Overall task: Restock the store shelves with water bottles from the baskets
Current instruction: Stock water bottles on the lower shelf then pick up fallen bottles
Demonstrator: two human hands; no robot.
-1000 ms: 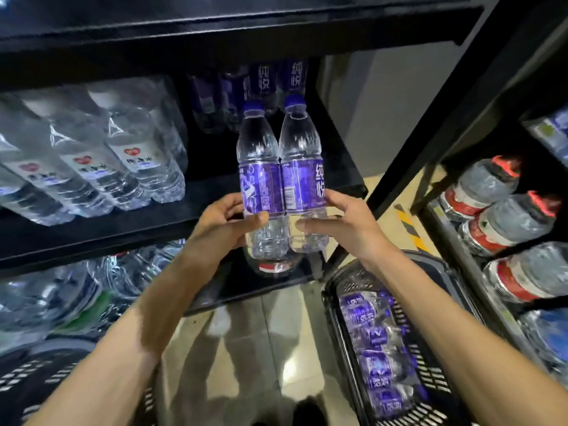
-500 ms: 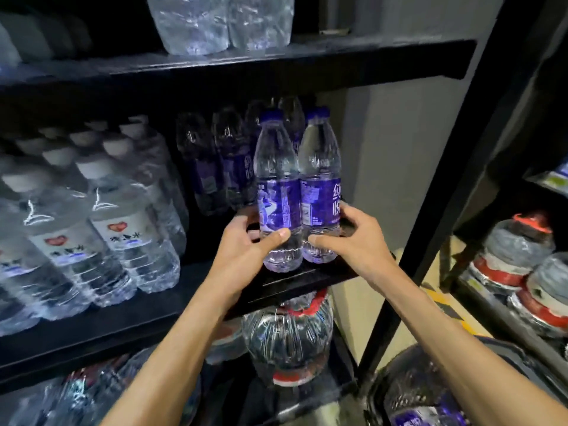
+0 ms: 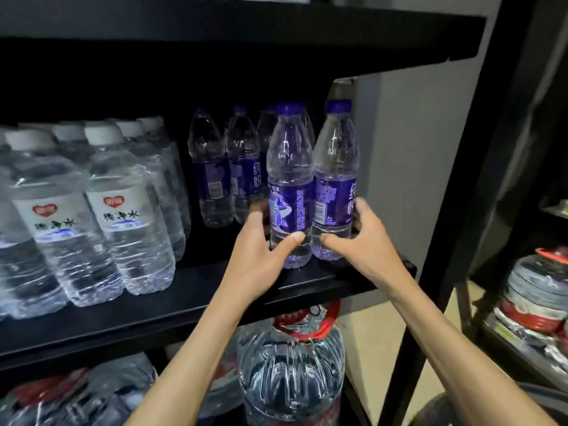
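Note:
Two clear water bottles with purple labels and blue caps stand upright side by side near the front right edge of the black middle shelf (image 3: 307,281). My left hand (image 3: 261,253) grips the left purple bottle (image 3: 290,167) low on its body. My right hand (image 3: 359,241) grips the right purple bottle (image 3: 336,170) at its label and base. Behind them, several more purple-label bottles (image 3: 212,179) stand deeper in the shelf. The basket is almost out of view; only a dark rim shows at the bottom right.
White-capped bottles with red heart labels (image 3: 123,216) fill the shelf's left half. A large water jug with a red handle (image 3: 292,373) sits on the shelf below. A black upright post (image 3: 461,241) stands on the right, and more red-capped jugs (image 3: 538,290) fill a neighbouring rack.
Both hands carried the two purple bottles up from over the basket and onto the middle shelf. The view rose, so the basket dropped out of sight.

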